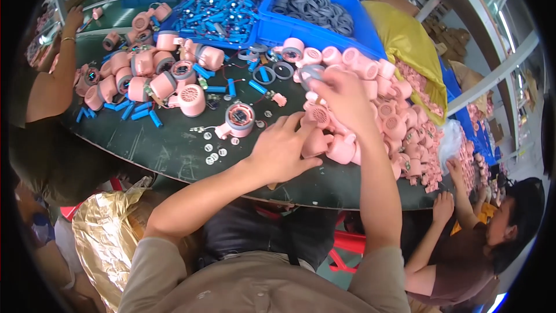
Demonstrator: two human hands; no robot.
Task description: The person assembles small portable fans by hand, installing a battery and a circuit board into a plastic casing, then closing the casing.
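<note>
Looks like you're at the ring-picking step — your right hand (344, 97) is pinching a grey ring (311, 74) beside the pink pile (395, 126). Your left hand (281, 150) is against a pink housing (315, 144) on the worktop (168, 146) — can't tell if that grip's closed. Next move probably calls for steadying the housing.

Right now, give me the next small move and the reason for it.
Probably lower the gray ring toward the pink housing nearest the left hand: the right hand seems to pinch the ring, and the left fingers lie right beside that housing. Whether it fits can't be seen.
</note>
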